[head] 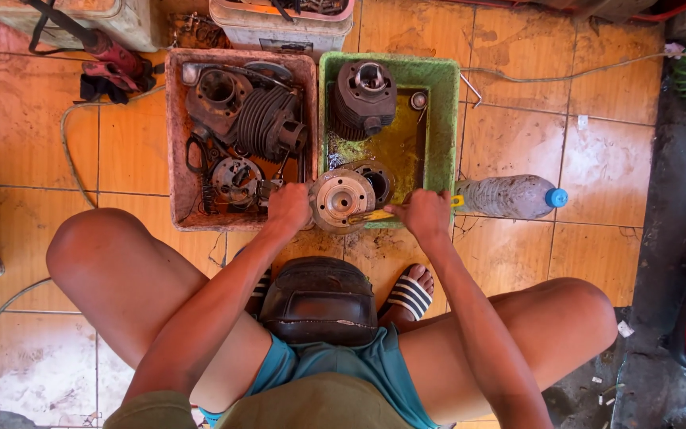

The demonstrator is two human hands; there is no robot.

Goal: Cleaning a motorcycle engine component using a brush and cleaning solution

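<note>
Two trays sit before you — your left hand (pixel 289 208) grips the round metal part (pixel 341 199) over the green tray (pixel 443 119), and your right hand (pixel 428 214) is closed on a yellow brush (pixel 383 213) touching it. Dirty parts wait in the brown tray (pixel 175 143), so much looks left. Your fingers hide the brush's end.

Round metal engine part (pixel 340 199): disc-shaped, greyish w/ rusty tint, raised hub in centre, bolt holes around the face. Held tilted, face up toward the camera, over the near edge of the green tray (pixel 443 103), approx. between it and the brown tray (pixel 175 143). Yellow-handled brush (pixel 383 213): thin, lying roughly level, working end touching the part's lower right rim, handle end sticking out to the right.
</note>
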